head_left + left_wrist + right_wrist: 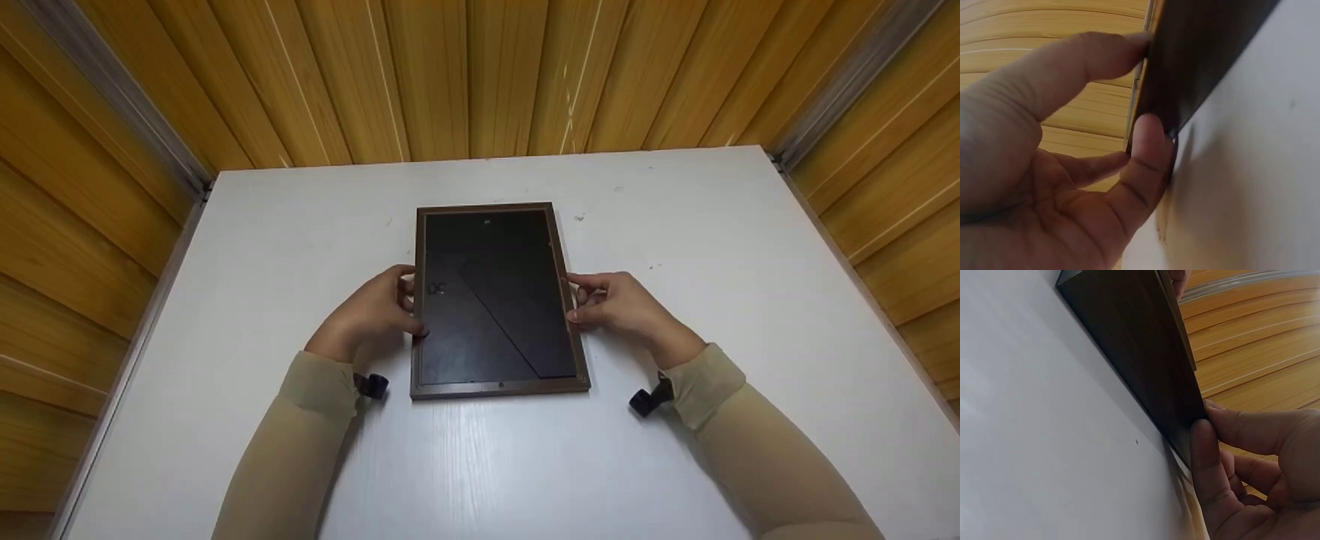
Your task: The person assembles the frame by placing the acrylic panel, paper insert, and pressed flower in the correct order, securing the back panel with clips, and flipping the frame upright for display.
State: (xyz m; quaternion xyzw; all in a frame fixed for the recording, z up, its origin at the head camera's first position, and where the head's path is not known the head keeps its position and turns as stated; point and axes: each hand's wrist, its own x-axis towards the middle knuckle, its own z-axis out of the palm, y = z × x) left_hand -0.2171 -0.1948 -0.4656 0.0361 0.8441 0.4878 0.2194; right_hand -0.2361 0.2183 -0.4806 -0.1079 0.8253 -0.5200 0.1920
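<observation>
A picture frame (499, 300) with a dark brown wooden border lies back up on the white table, its black backing and folded stand showing. At its left edge my left hand (375, 311) grips the border, thumb on the top rim and fingers against the side. On the opposite edge, my right hand (626, 307) pinches the border between thumb and fingers. Up close in the left wrist view, the frame's dark side (1185, 62) meets the thumb and fingertips. The right wrist view has thumb and fingers at the frame's side (1134, 343). The frame's front is hidden.
The white table (487, 465) extends around the frame, with a few small marks beyond it. Yellow wood-panel walls (495, 82) enclose the back and both sides. A small black camera (373, 386) sits at the left wrist and another black camera (649, 399) at the right.
</observation>
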